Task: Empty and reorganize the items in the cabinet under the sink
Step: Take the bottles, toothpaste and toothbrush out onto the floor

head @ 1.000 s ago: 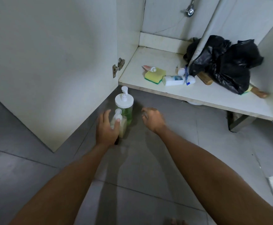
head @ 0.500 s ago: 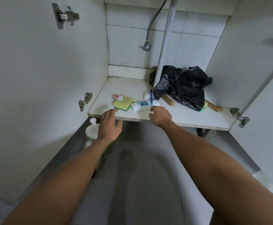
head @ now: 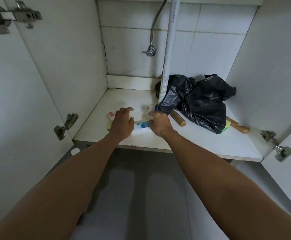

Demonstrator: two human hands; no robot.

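Head: hands [head: 122, 122] over white tube [head: 141, 127]

Both hands are seen over the near part of the cabinet floor [head: 202, 144]. The left hand [head: 122, 122] is held with curled fingers above a yellow sponge [head: 109, 124], beside a small red-and-white tube [head: 111, 114]. The right hand [head: 159, 124] is placed at the right end of a white tube with a blue label [head: 142, 126]; whether it is gripped cannot be told. To the right, a black plastic bag [head: 198, 103] is lying over a wooden handle [head: 178, 118], against the white drain hose [head: 168, 54].
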